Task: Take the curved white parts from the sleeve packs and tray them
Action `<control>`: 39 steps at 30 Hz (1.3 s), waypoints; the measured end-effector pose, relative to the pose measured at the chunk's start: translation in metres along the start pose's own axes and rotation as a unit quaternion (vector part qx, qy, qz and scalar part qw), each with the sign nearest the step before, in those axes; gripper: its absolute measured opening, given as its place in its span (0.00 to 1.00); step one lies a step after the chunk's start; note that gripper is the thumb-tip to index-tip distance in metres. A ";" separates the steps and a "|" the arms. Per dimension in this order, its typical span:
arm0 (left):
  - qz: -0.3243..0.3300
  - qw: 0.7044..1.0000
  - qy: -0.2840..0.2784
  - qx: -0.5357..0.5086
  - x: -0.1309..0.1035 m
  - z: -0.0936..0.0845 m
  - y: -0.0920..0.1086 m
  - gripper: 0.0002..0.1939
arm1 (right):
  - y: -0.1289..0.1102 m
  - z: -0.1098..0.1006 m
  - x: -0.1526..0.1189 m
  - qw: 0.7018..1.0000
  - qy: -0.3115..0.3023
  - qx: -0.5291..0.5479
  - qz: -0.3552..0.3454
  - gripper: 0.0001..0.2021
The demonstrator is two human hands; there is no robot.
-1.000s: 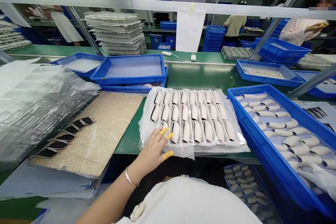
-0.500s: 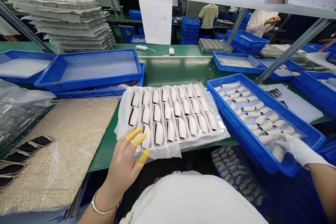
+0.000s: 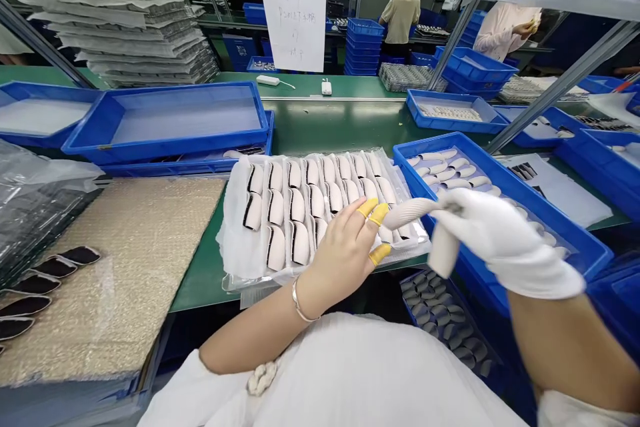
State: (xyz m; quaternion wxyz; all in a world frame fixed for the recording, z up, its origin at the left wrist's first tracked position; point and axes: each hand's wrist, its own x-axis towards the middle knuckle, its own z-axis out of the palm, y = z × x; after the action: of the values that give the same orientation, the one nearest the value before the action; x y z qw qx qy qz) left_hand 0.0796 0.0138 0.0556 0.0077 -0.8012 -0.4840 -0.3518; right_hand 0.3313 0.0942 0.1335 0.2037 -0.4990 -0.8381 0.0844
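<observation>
My right hand [image 3: 480, 233], in a white glove, pinches two curved off-white pieces above the near edge of the bench. One, a ribbed piece [image 3: 410, 212], points left; the other, a smoother piece [image 3: 444, 250], hangs down. My left hand [image 3: 345, 240] has yellow finger covers on its fingertips. Its fingers are apart, right at the left end of the ribbed piece; whether they touch it I cannot tell. Under and behind the left hand lies a clear tray lined with white sheet [image 3: 233, 220], bearing rows of similar curved pieces with dark inner edges.
A blue bin [image 3: 595, 267] of curved pieces stands at the right, another bin [image 3: 445, 313] below the bench. Blue trays [image 3: 165, 153] lie at the back left. Dark pieces rest on bubble wrap [image 3: 150, 247]. A metal post [image 3: 555, 93] slants at the right; people stand beyond.
My right hand has come up out of the blue bin and leftward, now with two curved pieces. My left hand has moved right across the tray toward them.
</observation>
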 end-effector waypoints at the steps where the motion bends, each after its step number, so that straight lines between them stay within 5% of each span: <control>1: -0.015 1.000 -0.008 0.008 0.001 0.005 -0.001 0.31 | -0.018 0.012 0.008 1.000 -0.028 0.002 -0.009 0.05; 6: -0.131 0.990 -0.056 -0.016 -0.011 0.017 -0.023 0.27 | -0.061 0.051 0.028 0.996 -0.069 0.038 -0.046 0.04; 11: -0.263 0.936 -0.066 -0.223 -0.021 0.013 -0.038 0.25 | -0.068 0.064 0.032 0.984 -0.088 0.145 -0.053 0.05; 13: -0.309 0.876 -0.072 -0.363 -0.023 0.010 -0.038 0.23 | -0.064 0.068 0.034 0.966 -0.105 0.234 -0.021 0.08; 18: -0.409 0.655 -0.115 -0.625 -0.025 0.006 -0.026 0.26 | -0.047 0.081 0.031 0.874 -0.056 0.471 0.104 0.13; 21: -0.435 0.574 -0.101 -0.686 -0.023 0.009 -0.015 0.22 | -0.047 0.092 0.024 0.840 -0.047 0.520 0.147 0.14; 24: -0.453 0.537 -0.073 -0.708 -0.021 0.014 -0.008 0.21 | -0.054 0.106 0.016 0.815 -0.060 0.551 0.169 0.15; 30: -0.458 0.472 -0.104 -0.746 -0.024 0.019 -0.001 0.17 | -0.060 0.131 0.013 0.802 -0.092 0.566 0.167 0.16; 35: -0.464 0.458 -0.054 -0.757 -0.026 0.021 -0.008 0.16 | -0.059 0.127 0.012 0.744 -0.096 0.638 0.172 0.19; 39: -0.460 0.424 -0.036 -0.779 -0.027 0.023 -0.013 0.12 | -0.064 0.117 0.010 0.732 -0.101 0.650 0.179 0.18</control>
State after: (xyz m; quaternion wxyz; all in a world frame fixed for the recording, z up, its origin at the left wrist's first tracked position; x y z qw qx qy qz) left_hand 0.0745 0.0078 0.0187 -0.8005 -0.1362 -0.2998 -0.5008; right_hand 0.2262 0.0791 0.0526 0.3739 -0.3745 -0.4898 0.6929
